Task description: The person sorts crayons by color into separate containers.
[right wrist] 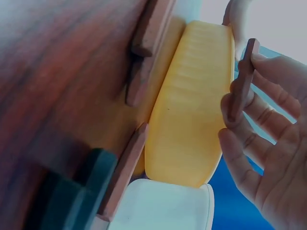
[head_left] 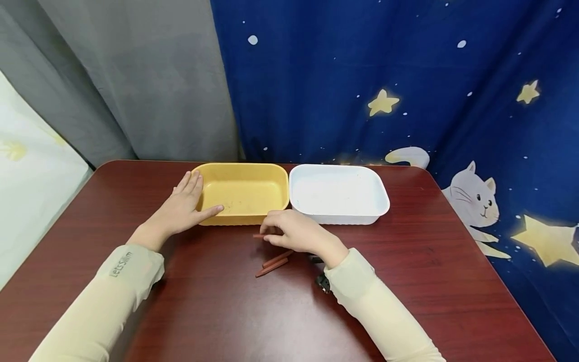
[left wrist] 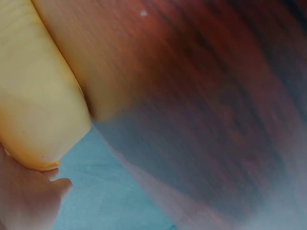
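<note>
My right hand (head_left: 296, 232) pinches a short reddish-brown stick (right wrist: 243, 79) between thumb and fingers, just in front of the yellow tray (head_left: 244, 219). The right wrist view shows that stick raised off the table, with squared sides and a blunt end. On the left, my left hand (head_left: 183, 206) rests against the tray's left end, fingers straight along its rim and thumb reaching over the front edge. More reddish-brown sticks (head_left: 273, 268) lie on the table below my right hand. Another stick (right wrist: 124, 172) shows closer to the white tray in the right wrist view.
A white tray (head_left: 339, 219) stands beside the yellow one, their ends meeting. Both are near the back edge of the dark red wooden table (head_left: 217, 311). Behind hang a grey curtain (head_left: 149, 75) and a blue starry one (head_left: 316, 75). Dark blocky objects (right wrist: 91, 191) appear beside a stick.
</note>
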{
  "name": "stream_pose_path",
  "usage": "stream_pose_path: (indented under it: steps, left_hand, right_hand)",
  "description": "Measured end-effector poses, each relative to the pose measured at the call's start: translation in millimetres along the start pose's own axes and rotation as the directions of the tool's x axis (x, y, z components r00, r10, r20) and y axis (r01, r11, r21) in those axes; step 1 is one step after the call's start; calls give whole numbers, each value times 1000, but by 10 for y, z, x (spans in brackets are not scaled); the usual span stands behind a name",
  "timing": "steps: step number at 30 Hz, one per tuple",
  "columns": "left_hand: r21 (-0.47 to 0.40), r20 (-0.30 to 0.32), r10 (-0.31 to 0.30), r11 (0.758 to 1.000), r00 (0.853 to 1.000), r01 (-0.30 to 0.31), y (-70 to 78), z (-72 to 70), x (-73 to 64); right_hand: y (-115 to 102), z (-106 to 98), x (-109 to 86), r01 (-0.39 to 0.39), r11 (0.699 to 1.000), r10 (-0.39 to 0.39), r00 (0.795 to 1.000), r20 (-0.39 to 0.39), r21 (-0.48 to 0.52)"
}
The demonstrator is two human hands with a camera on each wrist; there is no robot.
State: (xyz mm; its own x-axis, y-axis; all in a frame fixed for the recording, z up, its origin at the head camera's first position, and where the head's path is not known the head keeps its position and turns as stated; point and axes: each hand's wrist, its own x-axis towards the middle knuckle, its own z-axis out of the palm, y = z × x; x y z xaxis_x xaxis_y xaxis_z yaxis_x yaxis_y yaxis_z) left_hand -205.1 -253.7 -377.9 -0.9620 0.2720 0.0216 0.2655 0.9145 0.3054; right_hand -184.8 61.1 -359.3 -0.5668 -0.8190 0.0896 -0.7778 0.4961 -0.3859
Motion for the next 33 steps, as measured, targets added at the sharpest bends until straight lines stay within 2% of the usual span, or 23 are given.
stream_pose_path:
  steps: [8, 14, 21, 27, 33]
  left_hand:
    - [14, 34, -13, 1000, 999, 12, -60, 12, -4]
    - [41, 15, -4, 999, 1000, 4, -76, 12, -22]
    - [26, 14, -5, 1000, 1000, 4, -36, 5, -14]
    - [30, 10, -7, 1000, 1000, 7, -24, -4, -19]
    - [26, 9, -3, 1000, 1000, 3, 2, 8, 1]
  right_hand:
    - [39, -26, 153, 31, 994, -27, 999, -45, 102]
    - [53, -60, 284, 32, 988, -18, 996, -93, 154]
    - [89, -129, 415, 37, 980, -11, 991, -130, 196]
    - [124, -148, 579, 56, 983, -31, 989, -142, 176]
    - [189, -116, 732, 19, 989, -4, 995, -102, 147]
